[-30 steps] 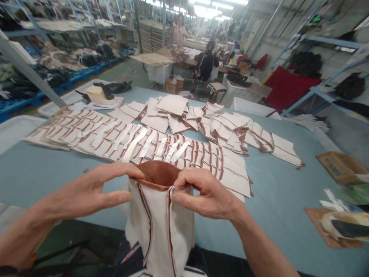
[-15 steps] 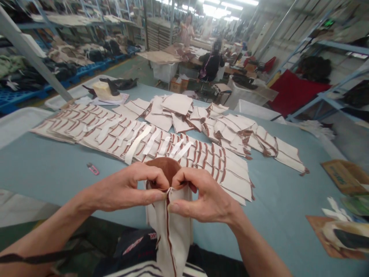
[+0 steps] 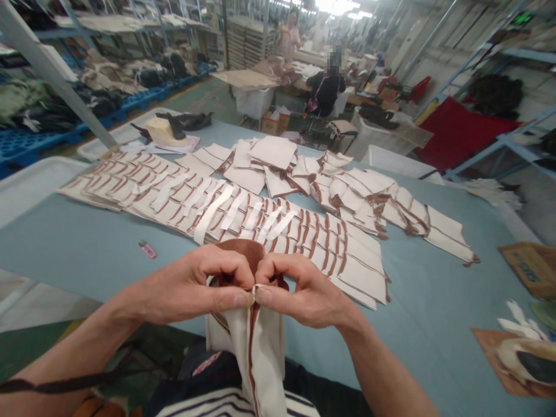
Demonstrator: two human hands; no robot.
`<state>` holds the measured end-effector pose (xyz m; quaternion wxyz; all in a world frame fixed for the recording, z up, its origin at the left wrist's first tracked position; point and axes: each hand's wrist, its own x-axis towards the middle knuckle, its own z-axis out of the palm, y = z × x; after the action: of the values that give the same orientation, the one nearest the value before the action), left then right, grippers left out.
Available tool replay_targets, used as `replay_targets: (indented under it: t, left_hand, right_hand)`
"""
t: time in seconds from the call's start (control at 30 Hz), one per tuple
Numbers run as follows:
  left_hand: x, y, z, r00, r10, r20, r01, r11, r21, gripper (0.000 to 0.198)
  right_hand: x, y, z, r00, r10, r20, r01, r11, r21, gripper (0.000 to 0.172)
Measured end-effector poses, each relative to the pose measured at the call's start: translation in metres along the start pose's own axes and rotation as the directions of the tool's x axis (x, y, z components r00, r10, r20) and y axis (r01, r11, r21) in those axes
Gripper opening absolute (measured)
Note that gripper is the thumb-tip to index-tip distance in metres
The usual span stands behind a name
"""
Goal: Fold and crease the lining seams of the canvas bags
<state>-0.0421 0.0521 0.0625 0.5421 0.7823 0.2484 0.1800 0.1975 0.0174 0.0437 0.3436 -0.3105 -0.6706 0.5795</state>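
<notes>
A white fabric piece with a brown inside [image 3: 267, 353] hangs from both hands in front of my body, a brown-edged seam running down its middle. My left hand [image 3: 204, 284] pinches its top edge just left of the seam, thumb in front and fingers curled inside. On the other side of the seam, my right hand [image 3: 299, 286] pinches the same edge, its thumb nearly touching the left thumb. Just beyond the hands, overlapping rows of white pieces with brown edges [image 3: 360, 255] lie on the blue-green table [image 3: 417, 330]. White strips [image 3: 215, 211] rest across them.
Small pink-handled thread snips [image 3: 147, 249] lie left of my hands. Looser white pieces [image 3: 273, 153] are heaped farther back. At right are a cardboard box [image 3: 530, 266] and a brown board [image 3: 490, 353]. A person in dark clothing [image 3: 324, 92] sits beyond the table.
My right thumb has moved up and left to the seam's top, beside the left thumb. The held piece's upper edges are drawn closer together. The view has shifted slightly.
</notes>
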Motion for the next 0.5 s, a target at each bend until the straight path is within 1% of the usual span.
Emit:
replay_targets:
  t: [0.07,0.13,0.23,0.33,0.4,0.47,0.5]
  left_hand:
    - [-0.0001,-0.0002,0.0010,1.000,0.009,-0.013,-0.010,0.999,-0.033,0.023]
    - [-0.0002,0.0002,0.0004,0.999,0.026,-0.032,-0.027,1.000,-0.008,0.020]
    - [-0.0017,0.0005,-0.0030,0.996,0.068,-0.058,-0.059,0.987,0.148,0.017]
    - [-0.0043,0.0003,-0.0054,0.989,0.129,-0.075,-0.098,0.942,0.320,0.018]
    - [-0.0062,0.0004,-0.0051,0.986,0.153,-0.066,-0.114,0.907,0.405,0.019]
    - [-0.0079,0.0012,-0.0036,0.986,0.161,-0.053,-0.117,0.875,0.469,0.021]
    - [-0.0086,0.0019,-0.0025,0.983,0.170,-0.064,-0.116,0.861,0.495,0.022]
  right_hand:
    - [0.0008,0.0023,0.0030,1.000,-0.011,-0.013,0.012,1.000,0.024,0.024]
    - [0.0010,0.0040,0.0059,0.998,-0.037,-0.046,0.037,0.999,0.005,0.019]
    - [0.0010,0.0047,0.0090,0.993,-0.053,-0.108,0.043,0.995,-0.092,0.013]
    - [0.0011,0.0047,0.0100,0.987,-0.024,-0.159,-0.007,0.982,-0.187,0.014]
    - [0.0014,0.0053,0.0101,0.985,-0.008,-0.173,-0.029,0.977,-0.211,0.016]
    - [0.0016,0.0061,0.0103,0.986,-0.005,-0.169,-0.032,0.976,-0.215,0.015]
    - [0.0017,0.0063,0.0106,0.986,-0.007,-0.168,-0.031,0.976,-0.218,0.015]
